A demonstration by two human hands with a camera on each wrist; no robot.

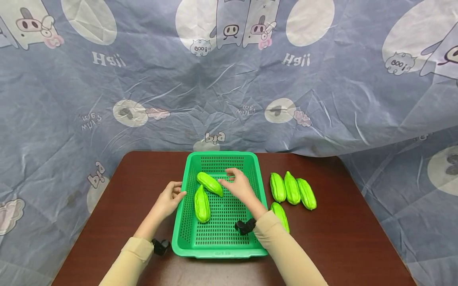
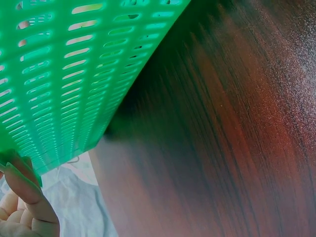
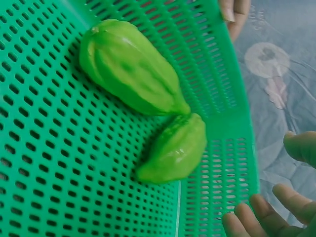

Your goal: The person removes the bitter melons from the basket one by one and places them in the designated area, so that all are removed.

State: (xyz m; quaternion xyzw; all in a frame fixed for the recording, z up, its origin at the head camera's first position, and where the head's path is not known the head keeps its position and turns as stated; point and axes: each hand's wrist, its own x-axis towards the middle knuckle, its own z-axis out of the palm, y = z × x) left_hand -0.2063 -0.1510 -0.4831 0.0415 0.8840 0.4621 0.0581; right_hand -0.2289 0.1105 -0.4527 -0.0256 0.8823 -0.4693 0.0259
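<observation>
A green plastic basket (image 1: 222, 253) with slotted walls stands on the table. Inside it lie two bright green, ridged vegetables that look like bitter melons: one upper melon (image 1: 209, 184) slants near the far left, and a lower melon (image 1: 202, 204) points its tip at it. My left hand (image 1: 169, 200) holds the basket's left rim between thumb and curled fingers; the left wrist view shows part of this hand (image 2: 29, 202) at the rim. Over the basket, my right hand (image 1: 239, 186) has its fingers spread and holds nothing, just right of the upper melon.
To the basket's right, several more melons lie on the dark wooden table (image 1: 340, 238): a row (image 1: 292, 190) and a nearer melon (image 1: 280, 214), partly hidden by the right forearm. A patterned grey-blue cloth (image 1: 229, 79) hangs behind the table.
</observation>
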